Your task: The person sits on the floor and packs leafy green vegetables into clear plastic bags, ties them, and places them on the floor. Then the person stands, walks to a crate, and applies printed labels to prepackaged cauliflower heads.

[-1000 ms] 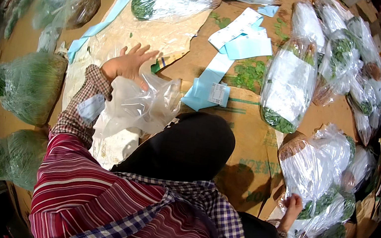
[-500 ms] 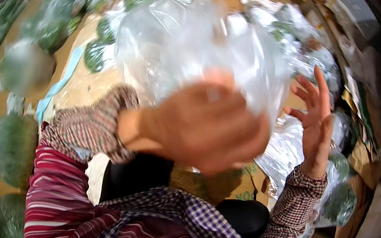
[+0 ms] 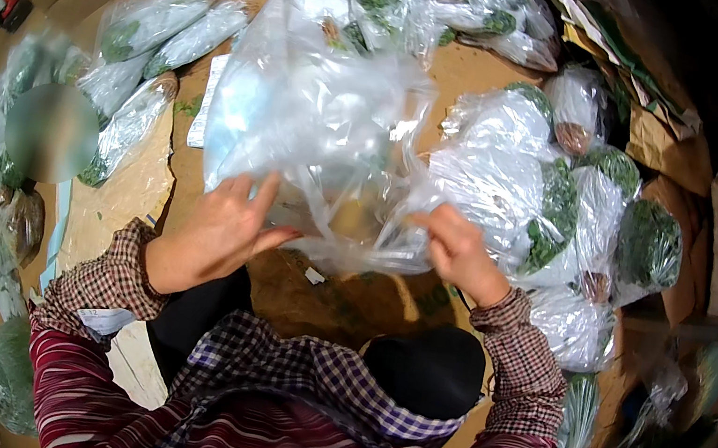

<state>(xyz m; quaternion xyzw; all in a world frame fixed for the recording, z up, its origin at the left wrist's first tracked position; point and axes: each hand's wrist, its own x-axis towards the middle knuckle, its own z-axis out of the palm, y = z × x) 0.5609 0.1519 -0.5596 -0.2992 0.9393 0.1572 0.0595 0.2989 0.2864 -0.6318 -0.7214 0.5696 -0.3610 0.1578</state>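
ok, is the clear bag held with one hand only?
No, both the left hand and right hand grip the clear plastic bag.

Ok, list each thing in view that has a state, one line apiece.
Clear plastic bag: empty, held up by both hands.
Left hand: gripping the bag's lower edge.
Right hand: pinching the bag's edge.
Bagged greens: filled, lying on the floor.

Large crumpled clear plastic bag at centre, flanked by sealed clear bags of green leaves and white paper label strip.
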